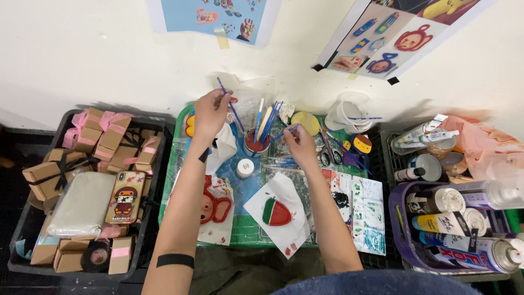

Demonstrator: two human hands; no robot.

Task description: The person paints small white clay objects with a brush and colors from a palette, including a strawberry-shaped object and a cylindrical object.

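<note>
My left hand (210, 112) is raised near the wall and grips a thin blue-handled paintbrush (230, 105) that slants down to the right. My right hand (298, 143) pinches another blue brush (285, 133) just right of a red cup (255, 143) full of brushes. Below the hands, on the green cutting mat (248, 226), a painted red and green watermelon-slice piece (277, 213) lies on white paper. A red character-shaped piece (210, 206) rests on paper to its left. A small white jar (245, 167) stands between my arms.
A black crate (22, 240) at left holds brown gift boxes with pink ribbons, a phone (125, 198) and black tape. At right, a purple basket (401, 240) holds paint bottles and spray cans. A paint-smeared palette sheet (367, 213), scissors (326, 155) and clear cups (352, 112) lie nearby.
</note>
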